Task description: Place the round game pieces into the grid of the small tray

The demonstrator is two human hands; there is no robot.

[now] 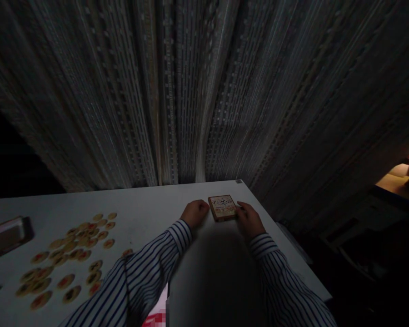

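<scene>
A small square box with a cream printed lid and brown sides sits near the far end of the white table. My left hand is curled against its left edge. My right hand presses its fingers to the box's right edge. Both sleeves are blue-and-white striped. Left of my hands lies a loose scatter of several round yellow tokens with red and dark markings. My left forearm hides the table nearest me.
A dark flat tray or case lies at the table's left edge. A pleated grey curtain hangs behind the table. The table's right edge drops to darkness, and a lit wooden surface shows far right. Something red and white sits at the bottom edge.
</scene>
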